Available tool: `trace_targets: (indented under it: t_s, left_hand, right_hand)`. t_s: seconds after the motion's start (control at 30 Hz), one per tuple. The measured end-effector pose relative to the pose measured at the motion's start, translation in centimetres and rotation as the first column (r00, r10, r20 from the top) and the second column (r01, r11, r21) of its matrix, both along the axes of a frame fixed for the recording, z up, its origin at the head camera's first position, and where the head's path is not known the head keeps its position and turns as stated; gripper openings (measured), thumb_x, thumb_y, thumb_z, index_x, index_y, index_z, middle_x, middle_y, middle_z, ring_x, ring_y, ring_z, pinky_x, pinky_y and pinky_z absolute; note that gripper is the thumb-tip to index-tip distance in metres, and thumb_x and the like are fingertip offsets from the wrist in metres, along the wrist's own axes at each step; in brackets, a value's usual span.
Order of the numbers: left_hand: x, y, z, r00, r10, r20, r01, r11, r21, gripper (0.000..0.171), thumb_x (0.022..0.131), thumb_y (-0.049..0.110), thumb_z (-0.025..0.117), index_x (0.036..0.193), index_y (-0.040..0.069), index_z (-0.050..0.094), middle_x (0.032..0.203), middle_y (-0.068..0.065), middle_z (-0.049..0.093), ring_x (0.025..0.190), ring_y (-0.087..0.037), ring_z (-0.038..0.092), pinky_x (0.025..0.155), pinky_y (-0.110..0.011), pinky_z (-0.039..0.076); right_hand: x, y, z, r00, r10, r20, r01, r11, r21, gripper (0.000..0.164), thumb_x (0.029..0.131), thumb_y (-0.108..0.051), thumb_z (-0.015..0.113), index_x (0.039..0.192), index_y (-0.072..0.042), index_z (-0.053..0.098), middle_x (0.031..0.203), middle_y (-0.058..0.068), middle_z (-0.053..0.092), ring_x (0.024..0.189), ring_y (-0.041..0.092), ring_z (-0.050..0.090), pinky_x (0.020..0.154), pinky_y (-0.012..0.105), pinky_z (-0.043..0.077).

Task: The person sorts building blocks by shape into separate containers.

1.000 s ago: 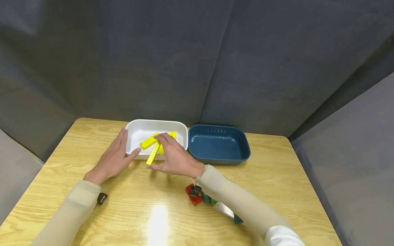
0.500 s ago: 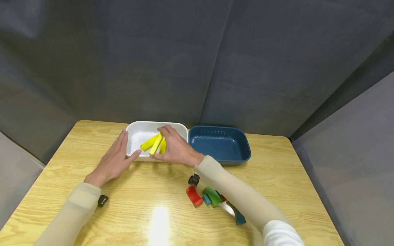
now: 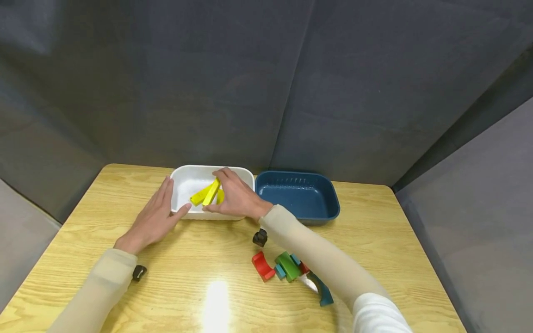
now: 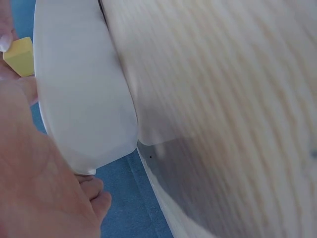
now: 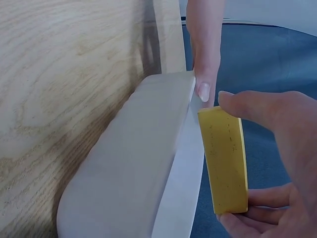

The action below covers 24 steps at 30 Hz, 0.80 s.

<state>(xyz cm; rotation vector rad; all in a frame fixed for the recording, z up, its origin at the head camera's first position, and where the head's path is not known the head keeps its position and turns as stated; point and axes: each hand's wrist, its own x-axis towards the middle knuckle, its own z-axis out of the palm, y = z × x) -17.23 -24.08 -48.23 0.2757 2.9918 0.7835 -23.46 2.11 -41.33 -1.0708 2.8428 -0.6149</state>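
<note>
In the head view my right hand (image 3: 238,194) pinches a long yellow block (image 3: 211,192) by its two ends, thumb at the near end and fingertips at the far end. The right wrist view shows this yellow block (image 5: 223,161) upright beside the rim of the white bin (image 5: 124,144). Inside the white bin (image 3: 183,173) lie more yellow blocks (image 3: 200,195), partly covered by the held one and my right hand. My left hand (image 3: 151,219) rests against the bin's left end, fingers straight along the wall and thumb at the near rim.
A dark blue bin (image 3: 297,219) stands right beside the white one. On the table (image 3: 179,286), near my right forearm, lie a red curved block (image 3: 262,267), a green block (image 3: 288,266), small blue blocks (image 3: 280,271) and a dark blue arch (image 3: 322,291).
My right hand has moved away from me with the yellow block, from the near rim to over the bin's inside. My left hand stays at the bin's end.
</note>
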Motion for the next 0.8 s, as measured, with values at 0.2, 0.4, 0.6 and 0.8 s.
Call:
trace_targets:
  t_s: [0.2, 0.4, 0.6, 0.8]
  left_hand:
    - [0.0, -0.1, 0.0, 1.000, 0.005, -0.003, -0.005, 1.000, 0.004, 0.103, 0.108, 0.070, 0.039, 0.170, 0.007, -0.012, 0.178, -0.009, -0.019, 0.164, -0.046, 0.003, 0.128, -0.069, 0.014]
    - [0.0, 0.0, 0.2, 1.000, 0.007, -0.002, -0.007, 1.000, 0.008, 0.103, 0.107, 0.070, 0.040, 0.171, 0.007, -0.011, 0.179, -0.010, -0.018, 0.164, -0.046, 0.004, 0.127, -0.070, 0.015]
    - [-0.1, 0.0, 0.2, 1.000, 0.006, 0.000, -0.006, 1.000, 0.009, 0.103, 0.107, 0.070, 0.040, 0.171, 0.008, -0.011, 0.179, -0.009, -0.018, 0.164, -0.045, 0.003, 0.127, -0.070, 0.015]
    - [-0.1, -0.2, 0.2, 1.000, 0.007, -0.002, -0.007, 1.000, 0.007, 0.103, 0.107, 0.070, 0.040, 0.171, 0.007, -0.012, 0.179, -0.008, -0.018, 0.164, -0.045, 0.003, 0.127, -0.070, 0.015]
  right_hand:
    - [-0.6, -0.4, -0.4, 1.000, 0.001, 0.002, -0.001, 1.000, 0.026, 0.091, 0.086, -0.051, 0.086, 0.154, -0.003, 0.050, 0.153, 0.012, 0.053, 0.130, 0.024, 0.054, 0.111, 0.035, 0.053]
    - [-1.1, -0.7, -0.7, 1.000, -0.003, 0.014, 0.002, 0.999, 0.052, 0.092, 0.086, -0.052, 0.086, 0.154, -0.001, 0.051, 0.152, 0.013, 0.054, 0.127, 0.023, 0.055, 0.110, 0.035, 0.054]
    - [-1.3, -1.0, -0.9, 1.000, -0.013, 0.029, 0.010, 0.997, 0.077, 0.093, 0.086, -0.053, 0.086, 0.155, -0.001, 0.050, 0.152, 0.012, 0.053, 0.125, 0.022, 0.054, 0.109, 0.034, 0.055]
    - [-1.5, -1.2, -1.1, 0.999, -0.008, 0.033, 0.005, 0.996, 0.087, 0.093, 0.087, -0.052, 0.086, 0.155, 0.000, 0.050, 0.151, 0.013, 0.054, 0.124, 0.022, 0.055, 0.109, 0.032, 0.054]
